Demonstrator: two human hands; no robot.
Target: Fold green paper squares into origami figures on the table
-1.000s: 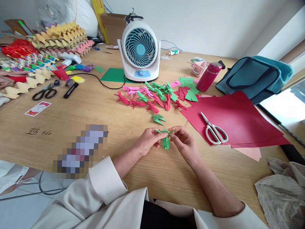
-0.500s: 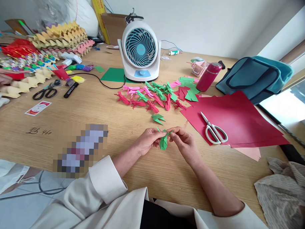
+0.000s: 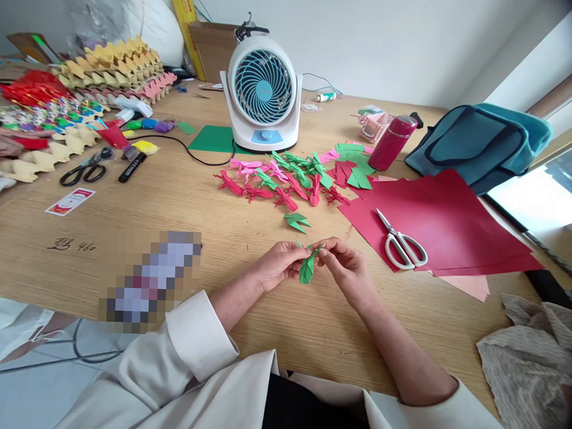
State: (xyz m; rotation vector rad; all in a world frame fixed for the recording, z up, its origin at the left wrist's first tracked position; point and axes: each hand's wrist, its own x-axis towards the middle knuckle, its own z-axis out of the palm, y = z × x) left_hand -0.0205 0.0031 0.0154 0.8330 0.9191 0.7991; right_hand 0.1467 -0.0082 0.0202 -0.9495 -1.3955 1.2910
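Observation:
A small green folded paper figure (image 3: pixel 306 271) is held above the table between my two hands. My left hand (image 3: pixel 280 264) pinches it from the left, and some of its fingers are hidden behind the paper. The thumb and forefinger of my right hand (image 3: pixel 345 265) grip a thin green point at its upper right. Just beyond my hands lies another green folded paper piece (image 3: pixel 297 222). Behind that is a spread of red, pink and green folded paper figures (image 3: pixel 286 197).
White-handled scissors (image 3: pixel 404 245) lie on red paper sheets (image 3: pixel 449 226) to the right. A red bottle (image 3: pixel 392 143) and a teal bag (image 3: pixel 476 146) stand behind them. A white fan (image 3: pixel 264 92) is at the back. Black-handled scissors (image 3: pixel 84 170) and egg trays (image 3: pixel 115 71) are at the left.
The green paper figure and both hands have hardly shifted; the figure hangs very slightly lower. Everything on the table is where it was.

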